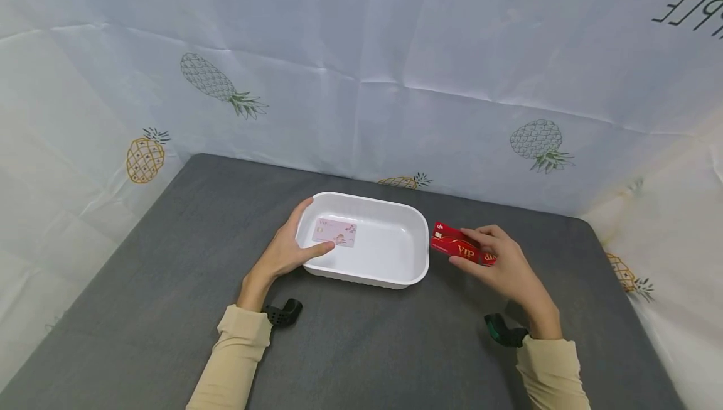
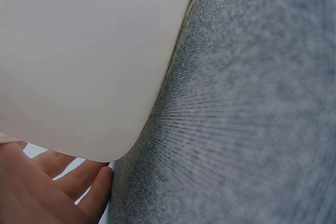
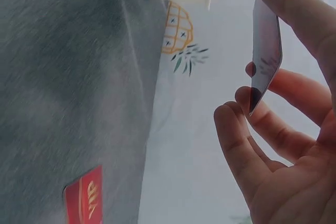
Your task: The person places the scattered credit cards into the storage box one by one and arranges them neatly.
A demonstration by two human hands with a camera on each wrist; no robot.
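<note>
A white rectangular tray (image 1: 390,275) stands on the grey table. My left hand (image 1: 285,247) grips its left end, thumb over the near rim, fingers around the outer wall; the left wrist view shows the tray's side wall (image 2: 89,66) and those fingers. A pale pink VIP card (image 1: 341,238) lies inside the tray at the left. Right of the tray, my right hand (image 1: 503,265) pinches a red VIP card (image 1: 450,238) between thumb and fingers. That card (image 3: 264,51) appears dark and edge-on in the right wrist view. Another red VIP card (image 3: 85,198) lies on the table below the hand.
Grey cloth covers the table (image 1: 361,347). Behind it hangs a pale curtain (image 1: 339,71) printed with pineapples. Black wrist-worn devices sit at the left wrist (image 1: 284,312) and the right wrist (image 1: 504,331).
</note>
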